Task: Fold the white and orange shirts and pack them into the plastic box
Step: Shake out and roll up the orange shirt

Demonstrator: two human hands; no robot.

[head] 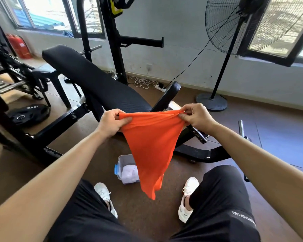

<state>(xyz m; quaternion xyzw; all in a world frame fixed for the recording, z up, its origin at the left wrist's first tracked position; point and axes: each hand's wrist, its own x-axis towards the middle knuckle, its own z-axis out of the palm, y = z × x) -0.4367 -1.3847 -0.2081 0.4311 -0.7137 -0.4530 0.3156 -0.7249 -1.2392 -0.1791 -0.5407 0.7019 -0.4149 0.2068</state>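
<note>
The orange shirt (150, 147) hangs in the air in front of me, stretched along its top edge and tapering to a point below. My left hand (112, 124) grips its upper left corner and my right hand (196, 117) pinches its upper right corner. On the floor between my feet stands the clear plastic box (123, 160) with a blue latch. The white shirt (129, 173) lies folded inside it. The hanging orange cloth hides the right part of the box.
A black weight bench (94, 81) stands just beyond my hands, its frame (199, 153) curving right of the box. A weight plate (29, 115) lies at left, a standing fan (222, 67) at right. My white shoes (187, 198) flank the box.
</note>
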